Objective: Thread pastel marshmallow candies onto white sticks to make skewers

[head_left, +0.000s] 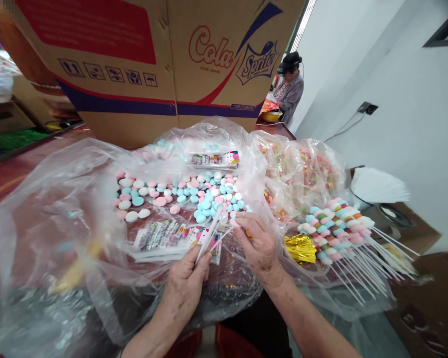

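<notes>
Sticks [212,233], thin, white, light and stiff, sit pinched in my left hand [186,283] near centre; my right hand [259,243] closes on a small pink candy [234,223], probably brittle, best pinched at the edges.

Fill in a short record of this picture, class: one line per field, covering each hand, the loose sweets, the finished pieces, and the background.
Left hand: grip closed on thin white plastic sticks
Right hand: fingertips pinched at the stick tips, beside the sweets
Loose sweets: round pastel pink, blue and white candies spread on clear plastic sheeting
Finished pieces: candy skewers on white sticks, heaped at right
Nearby: gold foil twist ties; printed paper labels
Background: large brown cardboard box; another person standing at the far end
</notes>
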